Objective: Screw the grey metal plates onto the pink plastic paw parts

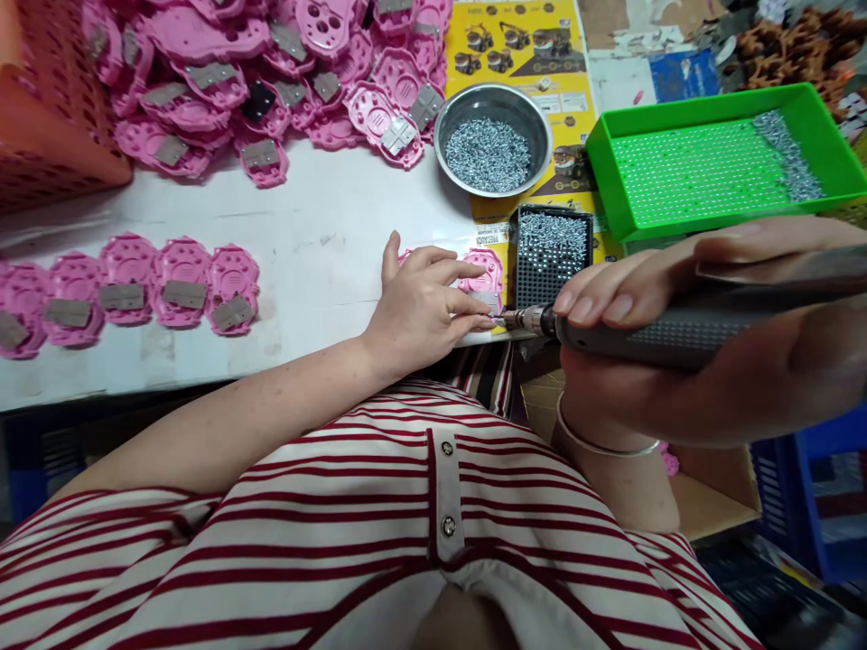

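Observation:
My left hand [426, 302] lies palm down on the white work surface, fingers stretched out and spread. Its fingertips rest on a pink plastic housing [482, 271] with a grey metal plate, partly covered by the fingers. Another bit of pink shows behind the hand. In my right hand [643, 361] is a grey electric screwdriver [664, 334], held level and pointing left. Its bit meets the near edge of the housing, close to my left fingertips; any screw there is too small to make out. A black perforated tray [550, 262] of screws stands just beyond the bit.
A metal bowl [493, 144] of screws and a green tray [724, 162] with screws stand farther back. Several pink housings [182, 280] form a row at left. Behind them is a heap of similar housings [271, 81], beside an orange basket [60, 99].

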The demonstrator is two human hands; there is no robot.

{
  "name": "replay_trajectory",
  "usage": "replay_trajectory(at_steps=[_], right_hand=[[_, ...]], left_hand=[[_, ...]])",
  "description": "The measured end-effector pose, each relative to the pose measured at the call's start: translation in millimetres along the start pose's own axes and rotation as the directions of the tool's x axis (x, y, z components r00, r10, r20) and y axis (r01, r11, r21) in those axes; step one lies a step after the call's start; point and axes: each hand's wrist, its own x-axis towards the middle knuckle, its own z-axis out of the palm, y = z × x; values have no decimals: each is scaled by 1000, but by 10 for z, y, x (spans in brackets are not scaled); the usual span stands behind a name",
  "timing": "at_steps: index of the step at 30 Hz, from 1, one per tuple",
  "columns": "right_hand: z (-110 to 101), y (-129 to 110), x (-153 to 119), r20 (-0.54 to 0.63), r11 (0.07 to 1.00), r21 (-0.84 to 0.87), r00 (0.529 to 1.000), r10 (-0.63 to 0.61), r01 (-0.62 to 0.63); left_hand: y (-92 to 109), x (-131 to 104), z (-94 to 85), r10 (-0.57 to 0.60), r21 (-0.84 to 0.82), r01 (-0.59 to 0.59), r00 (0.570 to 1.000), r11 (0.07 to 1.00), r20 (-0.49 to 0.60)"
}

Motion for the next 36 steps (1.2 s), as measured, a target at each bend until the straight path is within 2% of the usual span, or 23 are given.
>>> replay_trajectory(at_steps=[3, 7, 12, 14, 17, 19, 21, 25, 36], right_hand=[[20, -31, -1, -91, 989, 142, 995, -29, 42], [24, -49, -18, -82, 965, 253, 996, -48, 67], [-6, -29, -28, -95, 999, 44, 995, 32, -28], [8, -3, -20, -98, 999, 44, 995, 24, -20], [64, 46, -6, -144, 983, 130, 984, -109, 128], [99, 85, -5, -196, 953, 162, 955, -223, 256], [118, 131, -14, -213, 936, 191, 943, -255, 296], [121, 239, -40, -219, 938, 249, 958, -186, 239], [157, 377, -39, -201, 956, 203, 965, -171, 211]], left_hand=[[-2, 0, 3, 23, -9, -23, 1000, 1000, 1], [3, 0, 3, 42, -4, -42, 999, 999, 13], [4, -4, 14, 48, -16, -48, 999, 999, -1], [-6, -3, 22, 41, 1, -41, 999, 999, 1], [-37, -5, 38, 37, 61, -37, 999, 997, 0], [-61, -14, 50, 39, 97, -39, 999, 994, 2], [-79, -27, 56, 41, 115, -42, 999, 992, 10], [-82, -50, 45, 61, 112, -65, 998, 992, 33], [-54, -17, 17, 70, 102, -81, 992, 991, 103]])
